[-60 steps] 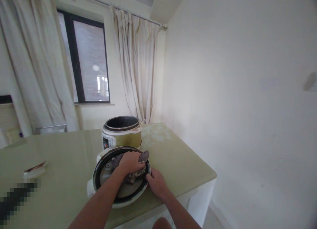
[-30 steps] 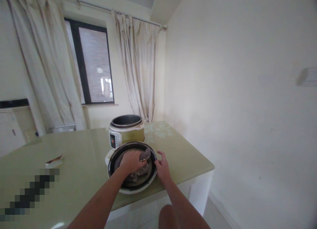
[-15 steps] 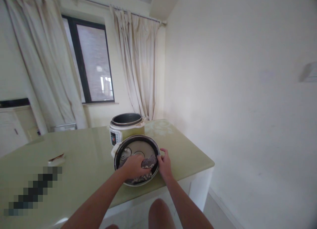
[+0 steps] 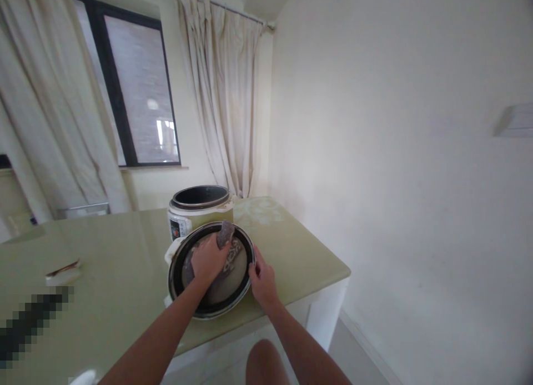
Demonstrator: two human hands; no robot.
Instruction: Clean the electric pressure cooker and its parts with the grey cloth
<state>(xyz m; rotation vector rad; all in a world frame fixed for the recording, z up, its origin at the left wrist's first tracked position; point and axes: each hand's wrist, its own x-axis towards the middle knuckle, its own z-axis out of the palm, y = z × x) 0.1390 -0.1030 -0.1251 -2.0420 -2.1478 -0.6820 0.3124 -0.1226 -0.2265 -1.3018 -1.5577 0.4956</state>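
Observation:
A round cooker lid (image 4: 216, 296) lies upside down on the green table (image 4: 125, 274), inner metal face up with a black rim. My left hand (image 4: 207, 259) presses a dark patterned cloth (image 4: 227, 235) onto the lid's upper middle, fingers closed over it. My right hand (image 4: 260, 279) grips the lid's right rim, fingers curled around the edge. Behind the lid stands the open cooker body (image 4: 199, 210), gold and white, with a dark inner pot.
A small flat object (image 4: 63, 271) lies at the table's left. A wall runs close along the right, and the table's corner (image 4: 343, 271) ends near it. Curtains and a dark-framed window (image 4: 129, 90) are behind. My knee (image 4: 266, 363) shows below the table edge.
My left hand has slid the cloth from the lid's lower edge up toward its far side. My right hand stays on the rim. The view has shifted slightly rightward.

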